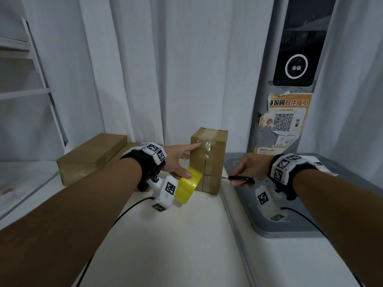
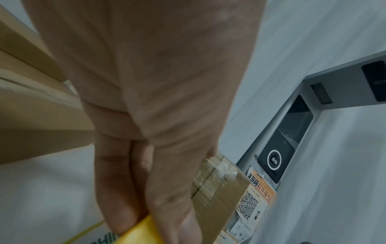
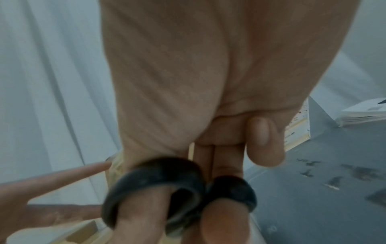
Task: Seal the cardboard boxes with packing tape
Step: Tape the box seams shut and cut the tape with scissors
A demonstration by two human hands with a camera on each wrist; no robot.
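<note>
Box (image 1: 208, 160) taped, scissors (image 1: 240, 178) ready
Left hand (image 1: 178, 160) grips tape roll (image 1: 189, 184), right hand (image 1: 251, 167) scissors; loose tape could wrinkle.

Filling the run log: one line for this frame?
left hand: holds yellow tape roll, forefinger on upright box | right hand: grips scissors | step: cutting tape

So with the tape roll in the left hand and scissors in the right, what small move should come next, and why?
Probably bring the scissors in to snip the tape by the upright box. The left hand holds the yellow tape roll low against the box's front while its forefinger presses tape near the top, and the right hand holds the scissors with the tips at the box's lower edge.
</note>
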